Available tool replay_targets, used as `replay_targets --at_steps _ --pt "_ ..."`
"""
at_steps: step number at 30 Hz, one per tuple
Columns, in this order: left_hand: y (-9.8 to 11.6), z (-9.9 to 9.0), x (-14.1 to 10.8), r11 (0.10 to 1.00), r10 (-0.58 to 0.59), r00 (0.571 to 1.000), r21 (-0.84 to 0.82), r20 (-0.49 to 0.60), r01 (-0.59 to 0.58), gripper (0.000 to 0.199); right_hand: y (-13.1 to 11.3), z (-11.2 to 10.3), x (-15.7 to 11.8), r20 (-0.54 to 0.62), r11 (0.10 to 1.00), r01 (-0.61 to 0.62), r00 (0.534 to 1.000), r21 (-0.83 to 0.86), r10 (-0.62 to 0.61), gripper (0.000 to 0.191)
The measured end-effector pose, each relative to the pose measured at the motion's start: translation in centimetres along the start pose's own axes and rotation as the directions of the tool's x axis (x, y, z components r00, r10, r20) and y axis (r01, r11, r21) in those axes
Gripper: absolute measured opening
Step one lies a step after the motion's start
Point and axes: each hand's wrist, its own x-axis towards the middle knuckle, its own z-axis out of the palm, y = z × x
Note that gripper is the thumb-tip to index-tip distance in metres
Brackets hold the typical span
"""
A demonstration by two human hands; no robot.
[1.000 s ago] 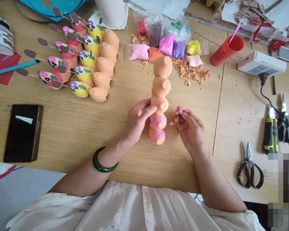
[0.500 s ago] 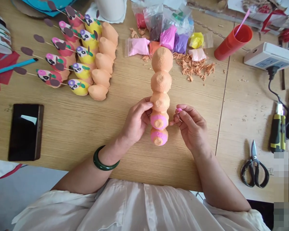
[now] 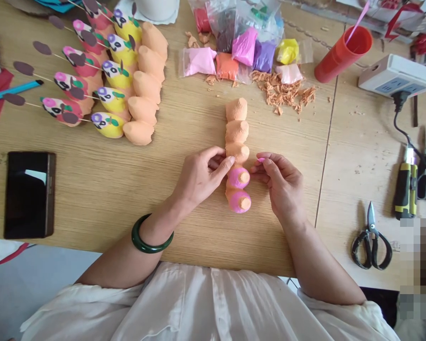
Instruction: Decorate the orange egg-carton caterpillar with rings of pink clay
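Observation:
An orange egg-carton strip runs lengthwise in front of me, its knobby humps turned somewhat to the right. Pink clay wraps the two humps nearest my body, while their tips stay orange. My left hand grips the strip's left side near the middle, thumb on top and fingers partly hidden behind it. Just right of the strip, my right hand pinches a small piece of pink clay between thumb and forefinger, apart from the humps.
Decorated egg-carton strips lie at the back left, dark ovals on sticks jutting out. Bagged clay and orange scraps are at the back. A red cup, power strip and scissors occupy the right; a phone lies left.
The strip has tipped away from me and lower, its humps now turned rightward. My left thumb has moved onto its top. My right hand keeps its pinch on the pink clay.

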Motion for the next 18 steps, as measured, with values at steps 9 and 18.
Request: replay_targets --at_steps 9,18 --pt "0.4 -0.8 -0.1 0.912 0.376 0.910 0.246 -0.177 -0.329 0.014 0.0 0.2 -0.5 -0.038 0.986 0.157 0.986 -0.056 -0.160 0.021" --pt "0.8 0.3 -0.8 0.690 0.696 0.718 0.283 -0.007 -0.667 0.029 -0.8 0.4 -2.0 0.106 0.977 0.212 0.972 0.001 -0.211 0.019"
